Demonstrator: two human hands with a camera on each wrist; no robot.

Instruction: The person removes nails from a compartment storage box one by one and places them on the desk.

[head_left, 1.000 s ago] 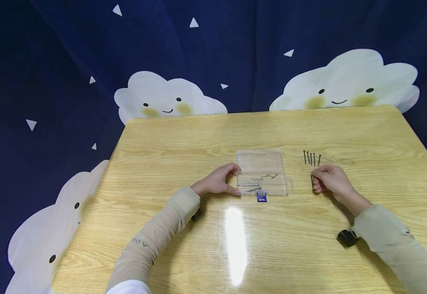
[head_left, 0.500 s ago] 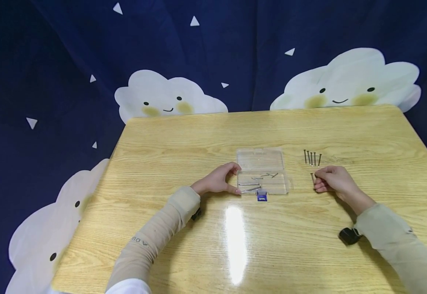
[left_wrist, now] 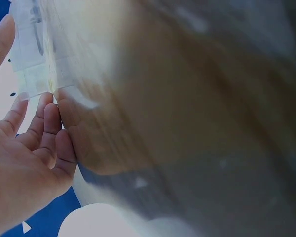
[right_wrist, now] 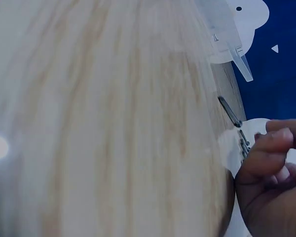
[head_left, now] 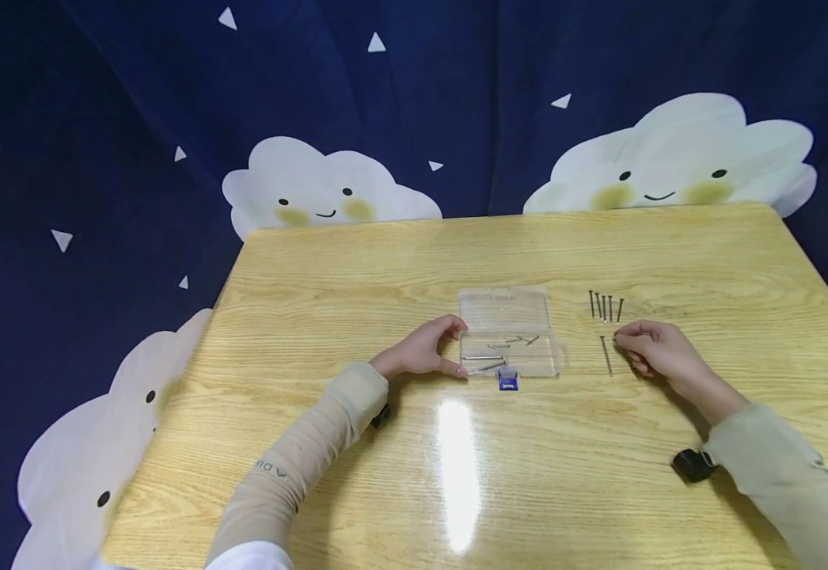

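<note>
A clear plastic box (head_left: 544,366) lies open on the table, its lid (head_left: 503,307) folded back behind it and a blue latch (head_left: 507,381) in front. Several silver screws lie inside. My left hand (head_left: 419,348) holds the box's left end between thumb and fingers; its fingertips touch the edge in the left wrist view. A dark screw (head_left: 605,356) lies alone right of the box. Just right of it, my right hand (head_left: 655,353) pinches another dark screw, of which only a small end (right_wrist: 257,136) shows at the fingertips; the rest is hidden.
Several dark screws (head_left: 603,307) lie in a row behind the right hand. A wooden table (head_left: 314,277) extends all round, with a glare streak in front of the box. Behind hangs a dark blue curtain (head_left: 457,95) with cloud prints.
My right hand has let go of the single dark screw, now lying on the table, and has shifted a little to the right. The left hand has stayed at the box.
</note>
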